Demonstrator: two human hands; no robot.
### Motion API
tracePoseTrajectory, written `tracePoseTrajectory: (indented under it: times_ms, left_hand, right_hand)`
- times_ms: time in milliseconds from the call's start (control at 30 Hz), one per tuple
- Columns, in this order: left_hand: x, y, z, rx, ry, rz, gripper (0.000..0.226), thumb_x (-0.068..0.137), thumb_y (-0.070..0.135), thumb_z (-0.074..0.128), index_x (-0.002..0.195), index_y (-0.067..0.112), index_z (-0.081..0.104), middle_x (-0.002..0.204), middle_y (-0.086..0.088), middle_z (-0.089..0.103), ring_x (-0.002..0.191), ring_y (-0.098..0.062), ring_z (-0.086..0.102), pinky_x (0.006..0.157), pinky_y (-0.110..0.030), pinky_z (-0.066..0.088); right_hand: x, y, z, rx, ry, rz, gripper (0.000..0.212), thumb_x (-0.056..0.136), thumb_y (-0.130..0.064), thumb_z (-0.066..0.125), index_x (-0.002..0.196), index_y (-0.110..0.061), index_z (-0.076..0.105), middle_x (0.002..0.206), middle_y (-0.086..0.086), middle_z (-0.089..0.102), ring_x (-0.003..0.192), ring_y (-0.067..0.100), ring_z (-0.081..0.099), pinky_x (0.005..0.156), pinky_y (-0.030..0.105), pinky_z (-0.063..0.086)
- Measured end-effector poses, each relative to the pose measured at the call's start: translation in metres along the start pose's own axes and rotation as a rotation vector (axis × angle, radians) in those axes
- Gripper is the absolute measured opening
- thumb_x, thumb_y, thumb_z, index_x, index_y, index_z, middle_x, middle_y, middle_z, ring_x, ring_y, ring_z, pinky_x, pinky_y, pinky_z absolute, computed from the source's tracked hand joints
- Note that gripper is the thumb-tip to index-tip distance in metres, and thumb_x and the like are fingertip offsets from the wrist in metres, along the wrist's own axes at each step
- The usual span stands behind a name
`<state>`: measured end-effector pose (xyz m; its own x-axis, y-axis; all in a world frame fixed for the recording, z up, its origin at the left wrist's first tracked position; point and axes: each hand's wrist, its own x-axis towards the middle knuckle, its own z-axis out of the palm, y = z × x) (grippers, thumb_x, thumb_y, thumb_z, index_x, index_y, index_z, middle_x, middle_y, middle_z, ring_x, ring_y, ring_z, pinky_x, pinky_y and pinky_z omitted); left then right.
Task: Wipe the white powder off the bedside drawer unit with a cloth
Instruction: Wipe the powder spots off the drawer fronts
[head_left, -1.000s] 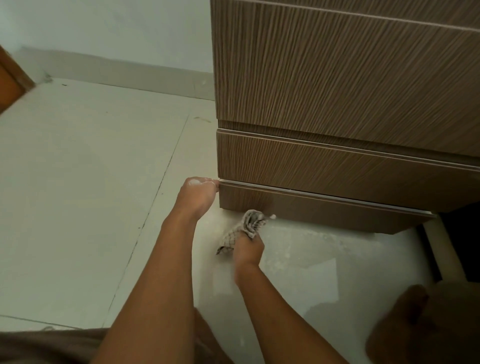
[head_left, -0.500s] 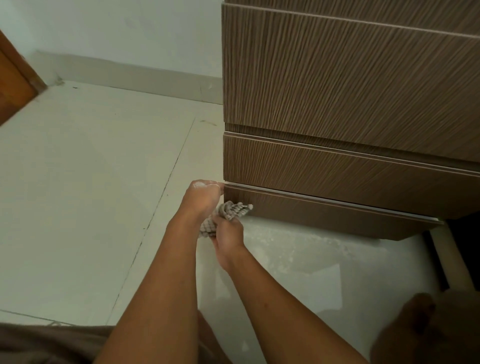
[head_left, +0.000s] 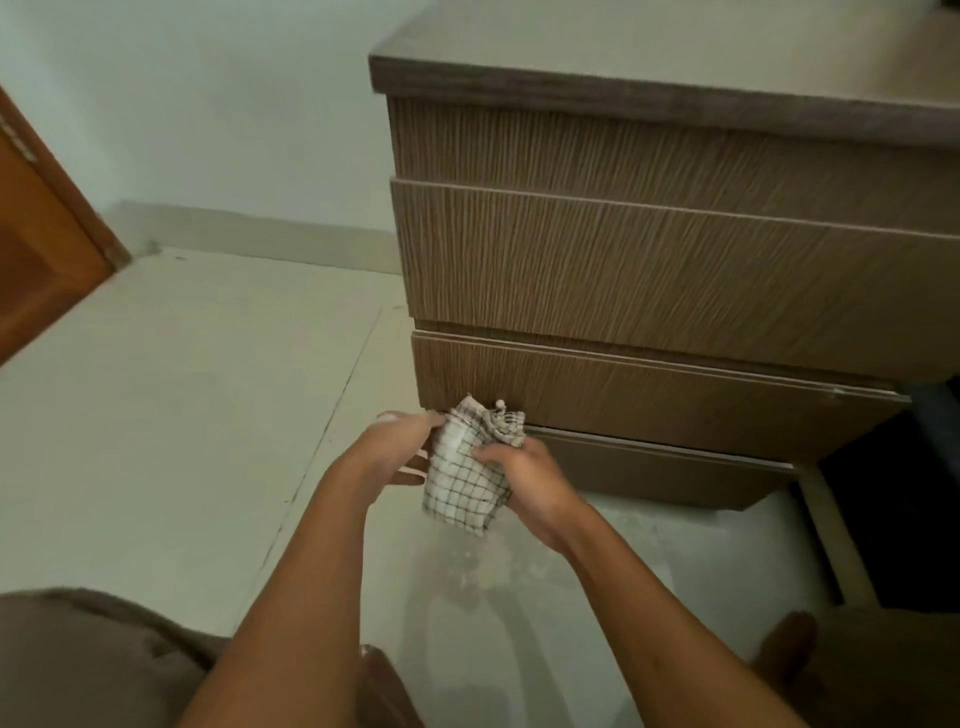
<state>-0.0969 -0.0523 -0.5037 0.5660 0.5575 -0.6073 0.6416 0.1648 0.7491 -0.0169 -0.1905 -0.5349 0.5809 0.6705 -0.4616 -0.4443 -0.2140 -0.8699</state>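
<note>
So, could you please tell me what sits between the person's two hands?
A crumpled white cloth with dark checks, gripped by left hand and right hand, in the head view.

White black-checked cloth (head_left: 465, 480), brown wood-grain drawer unit (head_left: 649, 280), orange door (head_left: 36, 244).

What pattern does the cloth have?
The cloth is whitish with a dark check grid; head view.

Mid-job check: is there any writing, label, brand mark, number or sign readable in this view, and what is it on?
None: no readable text shows anywhere in this view.
The cloth bears only a dark check pattern.
The drawer unit shows plain wood grain, with no label or brand mark.
The door and the floor carry no writing.
</note>
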Motion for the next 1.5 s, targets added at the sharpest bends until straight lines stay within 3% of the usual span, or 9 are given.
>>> tracePoseTrajectory:
  times_ms: [100, 433, 667, 800, 933, 1100, 1200, 1300, 1500]
  left_hand:
    - [-0.026, 0.018, 0.000, -0.115, -0.153, 0.101, 0.030, 0.093, 0.031, 0.057, 0.106, 0.008, 0.072, 0.100, -0.013, 0.075, 0.088, -0.026, 0.070, 0.083, -0.039, 0.057]
    - [-0.120, 0.091, 0.024, 0.023, -0.079, 0.462, 0.019, 0.093, 0.028, 0.061, 0.095, 0.017, 0.076, 0.079, 0.003, 0.075, 0.071, -0.007, 0.068, 0.062, -0.020, 0.052]
    - [-0.191, 0.175, 0.055, 0.154, -0.145, 0.700, 0.022, 0.096, 0.034, 0.055, 0.097, 0.025, 0.075, 0.090, 0.006, 0.076, 0.090, -0.014, 0.070, 0.080, -0.031, 0.058]
    - [-0.216, 0.220, 0.086, 0.194, -0.182, 0.820, 0.021, 0.096, 0.031, 0.056, 0.096, 0.024, 0.076, 0.090, 0.003, 0.075, 0.089, -0.017, 0.069, 0.080, -0.033, 0.058]
    - [-0.210, 0.258, 0.114, 0.456, 0.069, 1.033, 0.020, 0.095, 0.039, 0.054, 0.106, 0.029, 0.067, 0.102, 0.013, 0.065, 0.092, -0.002, 0.059, 0.073, -0.018, 0.046]
    - [-0.180, 0.302, 0.134, 0.999, 0.167, 0.936, 0.054, 0.080, 0.066, 0.055, 0.124, 0.036, 0.057, 0.137, 0.010, 0.052, 0.124, -0.016, 0.050, 0.100, -0.043, 0.045]
    - [-0.175, 0.325, 0.139, 1.124, 0.083, 0.842, 0.054, 0.070, 0.069, 0.065, 0.112, 0.036, 0.064, 0.116, 0.011, 0.061, 0.109, -0.016, 0.057, 0.095, -0.039, 0.048]
    - [-0.173, 0.336, 0.140, 1.078, 0.021, 0.810, 0.049, 0.071, 0.059, 0.074, 0.111, 0.031, 0.068, 0.107, 0.010, 0.065, 0.102, -0.014, 0.060, 0.095, -0.036, 0.049]
    - [-0.167, 0.338, 0.145, 1.075, 0.010, 0.783, 0.053, 0.072, 0.058, 0.074, 0.116, 0.029, 0.066, 0.116, 0.004, 0.064, 0.105, -0.016, 0.058, 0.096, -0.038, 0.048]
  right_hand:
    - [-0.025, -0.032, -0.013, 0.028, -0.045, -0.031, 0.024, 0.089, -0.002, 0.055, 0.108, -0.010, 0.068, 0.106, 0.010, 0.072, 0.100, 0.026, 0.068, 0.091, 0.044, 0.053]
    - [-0.112, -0.118, -0.050, -0.080, -0.105, -0.209, 0.024, 0.090, -0.003, 0.054, 0.110, -0.008, 0.066, 0.106, 0.010, 0.072, 0.101, 0.024, 0.068, 0.096, 0.046, 0.050]
    - [-0.189, -0.192, -0.091, -0.072, -0.102, -0.389, 0.027, 0.091, -0.010, 0.059, 0.118, -0.009, 0.063, 0.110, 0.008, 0.071, 0.103, 0.022, 0.067, 0.088, 0.037, 0.054]
    - [-0.224, -0.222, -0.122, -0.144, 0.051, -0.502, 0.023, 0.091, -0.014, 0.061, 0.113, -0.013, 0.065, 0.106, 0.004, 0.073, 0.098, 0.019, 0.069, 0.086, 0.036, 0.055]
    - [-0.241, -0.241, -0.156, -0.166, 0.241, -0.566, 0.019, 0.090, -0.015, 0.063, 0.108, -0.019, 0.068, 0.101, -0.001, 0.074, 0.095, 0.016, 0.070, 0.090, 0.042, 0.053]
    - [-0.242, -0.285, -0.210, -0.157, 0.539, -0.751, 0.019, 0.088, -0.014, 0.066, 0.107, -0.016, 0.069, 0.101, -0.002, 0.073, 0.095, 0.011, 0.069, 0.087, 0.035, 0.055]
    - [-0.233, -0.334, -0.239, -0.400, 0.776, -0.900, 0.010, 0.090, -0.018, 0.063, 0.099, -0.017, 0.067, 0.089, -0.012, 0.068, 0.081, 0.000, 0.065, 0.069, 0.018, 0.052]
    - [-0.195, -0.388, -0.261, -0.925, 0.908, -0.901, 0.007, 0.088, -0.030, 0.061, 0.091, -0.023, 0.064, 0.084, -0.007, 0.067, 0.076, 0.013, 0.060, 0.066, 0.029, 0.049]
    - [-0.099, -0.431, -0.265, -1.684, 0.645, -0.450, 0.025, 0.088, -0.017, 0.053, 0.107, -0.031, 0.062, 0.101, -0.001, 0.065, 0.094, 0.025, 0.061, 0.069, 0.034, 0.045]
